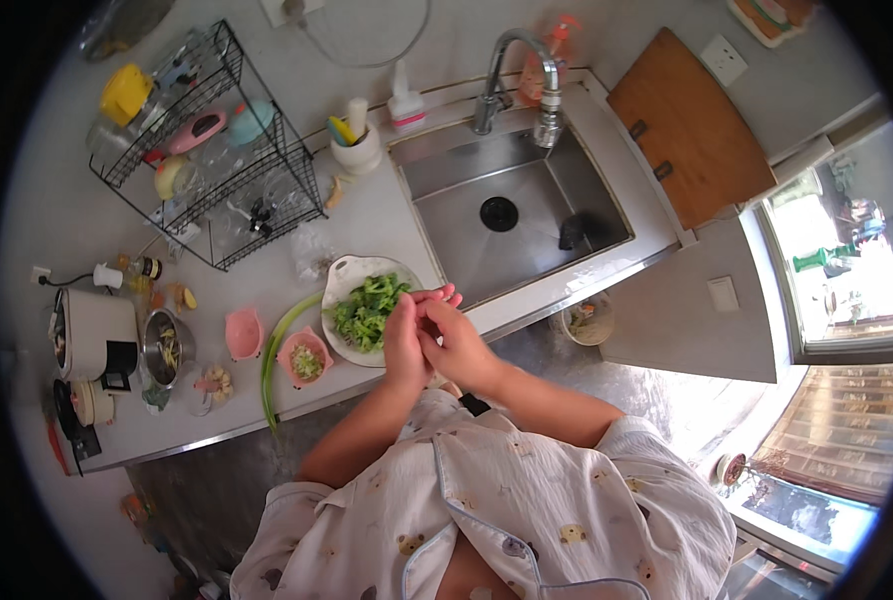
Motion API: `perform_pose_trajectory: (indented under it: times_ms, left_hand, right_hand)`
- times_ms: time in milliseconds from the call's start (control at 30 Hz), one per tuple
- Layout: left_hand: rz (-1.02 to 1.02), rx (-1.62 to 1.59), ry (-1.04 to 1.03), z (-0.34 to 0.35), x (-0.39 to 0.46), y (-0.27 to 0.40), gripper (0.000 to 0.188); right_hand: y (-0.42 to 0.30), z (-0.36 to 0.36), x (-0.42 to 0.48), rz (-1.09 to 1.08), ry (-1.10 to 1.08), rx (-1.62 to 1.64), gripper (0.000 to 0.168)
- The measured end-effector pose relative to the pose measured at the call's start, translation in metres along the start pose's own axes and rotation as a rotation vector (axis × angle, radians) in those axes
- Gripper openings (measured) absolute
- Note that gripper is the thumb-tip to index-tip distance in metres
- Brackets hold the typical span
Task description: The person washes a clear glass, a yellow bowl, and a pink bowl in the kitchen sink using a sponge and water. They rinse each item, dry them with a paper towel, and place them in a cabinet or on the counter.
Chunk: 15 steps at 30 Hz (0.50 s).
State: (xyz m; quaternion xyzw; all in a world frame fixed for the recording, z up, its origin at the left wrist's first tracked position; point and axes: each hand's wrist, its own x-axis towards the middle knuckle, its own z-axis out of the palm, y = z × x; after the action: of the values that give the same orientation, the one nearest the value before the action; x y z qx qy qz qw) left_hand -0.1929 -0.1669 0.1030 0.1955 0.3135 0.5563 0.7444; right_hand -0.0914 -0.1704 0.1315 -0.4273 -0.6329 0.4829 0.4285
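My left hand (405,345) and my right hand (457,341) meet at the counter's front edge, fingers of one against the other. Whether something small sits between them is hidden by the fingers. Just beyond my left hand is a white handled dish (349,268) heaped with green broccoli florets (367,311). Left of it stands a pink bowl (289,365) holding a chopped pale green and white ingredient (307,363). A long green onion stalk (270,360) curves around that bowl and hangs over the edge. Farther left is a second pink bowl (244,334).
The stainless sink (461,247) with its faucet (517,45) lies ahead to the right. A black wire rack (213,259) holds kitchenware. Garlic (219,382), a metal bowl (162,315) and a beige appliance (101,330) line the left. A wooden board (694,135) leans at right; a waste bin (585,322) stands below.
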Motion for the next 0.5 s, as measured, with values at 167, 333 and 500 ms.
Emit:
perform_pose_trajectory:
  times_ms: [167,333,500]
  left_hand:
    - [0.023,-0.227,-0.053,0.027,0.007,-0.016,0.055]
    - [-0.21,-0.361,-0.557,0.085,0.016,-0.096,0.06]
    - [-0.11,-0.117,0.05,0.11,0.009,-0.138,0.045]
  right_hand:
    - [-0.023,-0.082,-0.025,0.155,-0.286,1.211,0.041]
    - [-0.012,-0.109,-0.047,-0.145,-0.642,1.597,0.06]
    - [0.017,-0.181,-0.13,-0.369,-0.031,0.418,0.053]
